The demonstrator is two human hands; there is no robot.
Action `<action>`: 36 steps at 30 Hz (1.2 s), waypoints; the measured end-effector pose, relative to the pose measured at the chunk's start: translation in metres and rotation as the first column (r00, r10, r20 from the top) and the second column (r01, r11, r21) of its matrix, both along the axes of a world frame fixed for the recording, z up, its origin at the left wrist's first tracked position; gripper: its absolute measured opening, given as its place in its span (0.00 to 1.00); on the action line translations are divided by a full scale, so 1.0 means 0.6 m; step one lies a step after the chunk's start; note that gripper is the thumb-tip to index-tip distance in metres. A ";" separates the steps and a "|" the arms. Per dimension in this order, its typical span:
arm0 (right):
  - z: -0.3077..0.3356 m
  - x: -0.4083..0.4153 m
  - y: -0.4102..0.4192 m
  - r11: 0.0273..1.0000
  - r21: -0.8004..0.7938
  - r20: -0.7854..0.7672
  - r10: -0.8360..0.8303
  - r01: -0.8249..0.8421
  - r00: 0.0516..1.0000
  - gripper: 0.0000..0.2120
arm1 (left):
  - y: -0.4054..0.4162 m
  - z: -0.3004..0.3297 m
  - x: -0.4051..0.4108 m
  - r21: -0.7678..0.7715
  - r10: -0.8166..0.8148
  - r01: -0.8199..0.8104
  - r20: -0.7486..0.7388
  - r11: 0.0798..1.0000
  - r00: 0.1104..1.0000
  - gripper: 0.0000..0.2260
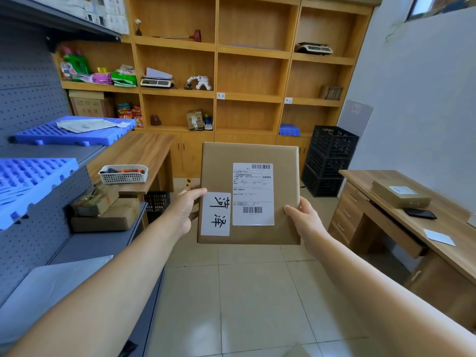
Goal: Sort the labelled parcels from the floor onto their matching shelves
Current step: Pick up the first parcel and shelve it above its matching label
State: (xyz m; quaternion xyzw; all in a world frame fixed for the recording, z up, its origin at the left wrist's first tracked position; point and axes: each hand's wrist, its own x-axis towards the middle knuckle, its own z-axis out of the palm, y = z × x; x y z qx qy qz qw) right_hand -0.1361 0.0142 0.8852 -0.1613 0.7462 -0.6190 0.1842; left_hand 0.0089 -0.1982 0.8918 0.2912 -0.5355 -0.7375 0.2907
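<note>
I hold a flat brown cardboard parcel [260,155] up in front of me with both hands, above the tiled floor. It carries a white shipping label with barcodes and a second white label with large handwritten characters. My left hand [186,210] grips its left edge, thumb on the front. My right hand [304,217] grips the right edge. Straight ahead stands the wooden shelf unit [247,97] with small paper tags on two shelf edges. Two brown parcels [103,212] lie stacked on the grey metal rack [38,228] at my left.
A wooden table [144,150] with a white basket stands at left, a desk [401,222] with a flat parcel and a phone at right. Black crates [329,161] are stacked near the far right wall. Blue plastic pallets lie on the rack.
</note>
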 end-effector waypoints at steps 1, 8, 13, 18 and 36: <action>-0.005 -0.010 -0.006 1.000 0.000 -0.002 -0.010 0.010 1.000 0.20 | -0.004 -0.006 -0.009 -0.005 -0.012 0.012 -0.004 1.000 1.000 0.05; -0.036 -0.109 -0.047 0.999 0.001 -0.054 -0.035 0.035 0.998 0.24 | -0.029 -0.042 -0.113 -0.180 -0.152 0.173 0.122 0.968 0.981 0.10; -0.040 -0.221 -0.090 0.998 0.043 -0.196 -0.044 0.054 0.980 0.31 | -0.049 -0.048 -0.221 -0.294 -0.167 0.229 0.220 0.928 0.961 0.39; -0.023 -0.341 -0.132 0.997 0.063 -0.249 -0.027 0.044 0.968 0.32 | -0.079 -0.035 -0.336 -0.312 -0.148 0.204 0.196 0.928 0.969 0.41; -0.017 -0.618 -0.431 0.998 0.063 -0.171 0.022 -0.012 0.985 0.34 | -0.372 -0.045 -0.612 -0.290 -0.100 0.134 0.129 0.948 0.987 0.38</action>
